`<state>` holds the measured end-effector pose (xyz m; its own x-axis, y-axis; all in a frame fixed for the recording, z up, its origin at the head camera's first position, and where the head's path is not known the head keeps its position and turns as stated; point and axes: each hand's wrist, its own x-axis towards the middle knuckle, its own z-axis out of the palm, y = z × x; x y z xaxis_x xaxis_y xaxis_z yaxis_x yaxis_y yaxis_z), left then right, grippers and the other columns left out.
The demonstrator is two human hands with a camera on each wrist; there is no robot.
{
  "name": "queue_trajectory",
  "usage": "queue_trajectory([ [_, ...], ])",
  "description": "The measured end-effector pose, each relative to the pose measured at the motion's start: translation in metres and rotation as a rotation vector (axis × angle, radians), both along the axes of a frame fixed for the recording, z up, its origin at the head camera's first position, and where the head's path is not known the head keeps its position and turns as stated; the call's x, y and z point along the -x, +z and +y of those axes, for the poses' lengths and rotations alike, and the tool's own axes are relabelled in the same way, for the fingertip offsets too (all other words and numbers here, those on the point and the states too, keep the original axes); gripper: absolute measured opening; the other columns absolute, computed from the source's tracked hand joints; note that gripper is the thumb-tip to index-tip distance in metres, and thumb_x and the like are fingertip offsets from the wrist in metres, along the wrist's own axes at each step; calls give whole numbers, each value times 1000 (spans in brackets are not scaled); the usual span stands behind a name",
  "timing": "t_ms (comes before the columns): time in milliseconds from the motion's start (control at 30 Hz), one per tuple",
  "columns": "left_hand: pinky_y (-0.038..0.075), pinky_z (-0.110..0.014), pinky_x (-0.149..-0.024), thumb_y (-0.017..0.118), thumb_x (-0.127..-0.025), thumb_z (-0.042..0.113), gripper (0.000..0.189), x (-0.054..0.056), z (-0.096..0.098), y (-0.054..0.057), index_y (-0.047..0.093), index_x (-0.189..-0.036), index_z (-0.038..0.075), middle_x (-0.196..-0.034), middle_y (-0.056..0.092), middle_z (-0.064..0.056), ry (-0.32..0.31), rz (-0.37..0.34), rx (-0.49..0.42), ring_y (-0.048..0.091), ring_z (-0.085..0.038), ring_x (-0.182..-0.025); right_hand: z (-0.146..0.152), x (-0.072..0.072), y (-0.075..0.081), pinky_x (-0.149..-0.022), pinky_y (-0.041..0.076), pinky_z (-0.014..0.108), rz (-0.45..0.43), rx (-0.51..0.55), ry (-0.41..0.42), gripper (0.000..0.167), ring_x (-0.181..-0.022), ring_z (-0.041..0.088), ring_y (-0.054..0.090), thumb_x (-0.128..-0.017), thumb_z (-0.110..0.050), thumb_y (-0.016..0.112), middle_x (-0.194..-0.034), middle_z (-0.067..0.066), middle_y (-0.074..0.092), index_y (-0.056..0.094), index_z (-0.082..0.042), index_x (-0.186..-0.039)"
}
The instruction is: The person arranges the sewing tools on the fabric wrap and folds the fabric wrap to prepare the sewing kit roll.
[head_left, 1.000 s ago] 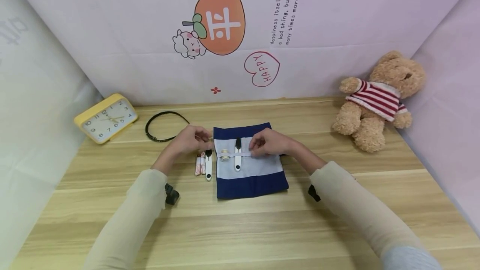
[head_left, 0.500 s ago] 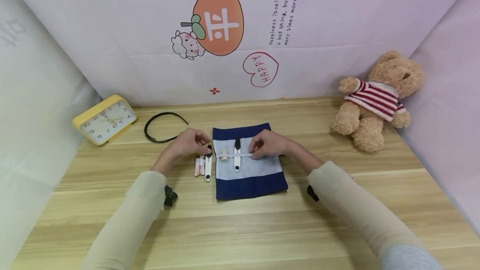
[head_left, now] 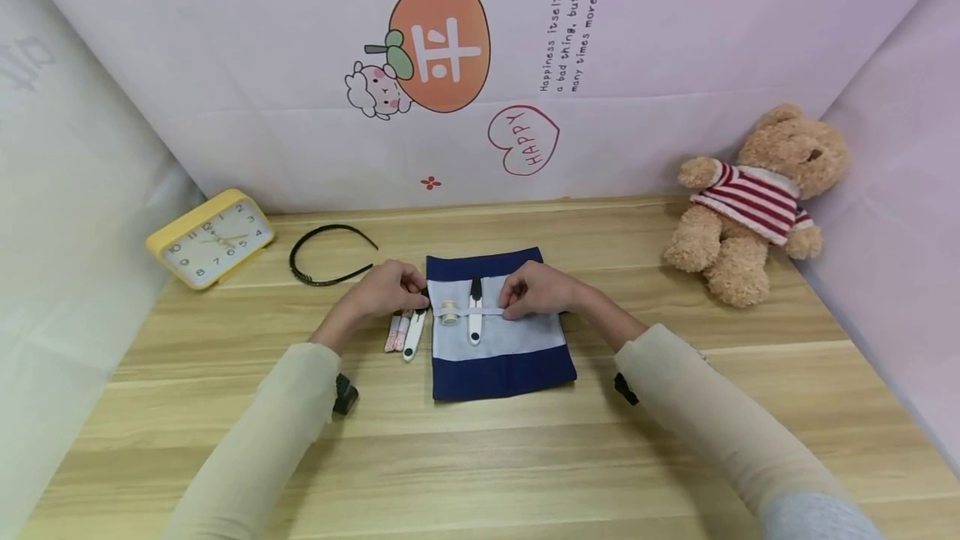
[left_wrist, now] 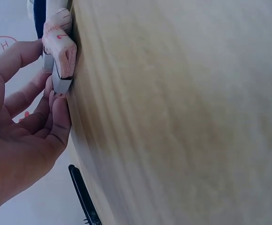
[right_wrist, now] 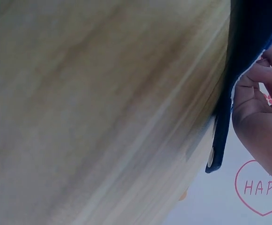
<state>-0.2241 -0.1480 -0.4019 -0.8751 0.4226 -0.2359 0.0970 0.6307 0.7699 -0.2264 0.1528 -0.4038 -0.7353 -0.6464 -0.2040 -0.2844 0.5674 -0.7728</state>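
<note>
Counts: 2 hands, 1 navy/grey cloth w/ 1 thin band, 1 thread spool + 1 banded tool (wht, blk end) under band, 1 loose tool, same type, 2 pink/wht bundles; also 1 yellow clock, 1 blk headband, 1 teddy bear.

Cloth's ctr as dial: loose tool & bundles at 9, tool nearer; headband & clock betw. 9 and 10, clock farther; bear betw. 2 and 3. L hand, just off cloth's 9–10 side, pinches loose tool's blk end; R hand, over cloth twd 1–2, pinches band.

Vs. 0.5 s ago: loose tool, then approx. 12-to-6, now leans, blk end twd 1, wht end twd 7; bundles lean a bit too. R hand approx. same spot.

Hidden: most of blk end, under L fingers; part of band, behind R hand. Wall text cut off at top. R wrist view: R hand cut off at 3, fingertips partly behind cloth.
</note>
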Motion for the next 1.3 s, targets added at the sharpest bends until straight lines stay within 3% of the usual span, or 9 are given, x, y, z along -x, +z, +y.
queue_trajectory([
  [200,50,-28,-68,71,-91,5,20,1,2,-2,66,-109,-2,-94,65,-9,0,81,64,59,-19,-81,0,-1,0,-68,46,24,6,-2,-2,7,-75,13,55,-86,0,78,-81,0,66,75,-1,-91],
  [400,49,-29,-64,69,-95,10,30,2,1,0,68,-122,-1,-101,68,-11,27,80,85,60,-18,-76,-1,-1,0,-66,45,24,-6,-12,-20,6,-74,13,54,-86,0,78,-81,1,66,75,-2,-91],
  [533,49,-30,-61,68,-97,11,29,1,0,3,68,-124,0,-101,68,-13,60,77,51,58,-19,-72,-2,-1,1,-66,44,25,1,-15,-19,5,-73,13,53,-87,-1,77,-80,1,66,75,-2,-91],
  [800,51,-37,-77,67,-99,17,30,1,-1,11,67,-126,4,-108,65,-13,134,64,-24,61,-26,-92,-1,-2,0,-64,42,25,25,-38,21,5,-70,13,50,-93,0,69,-79,0,61,73,-3,-91],
  [1100,55,-44,-81,65,-101,17,31,2,6,20,64,-128,3,-108,63,-15,177,12,-149,66,-30,-91,-2,-2,0,-65,42,26,29,-65,33,6,-71,13,50,-95,0,65,-79,0,59,70,-3,-91],
  [1300,55,-50,-89,66,-100,16,32,5,12,23,63,-129,2,-109,63,-15,224,-19,-232,65,-38,-99,-2,-2,0,-66,42,26,28,-60,40,7,-71,13,50,-95,0,65,-79,0,59,70,-2,-91],
])
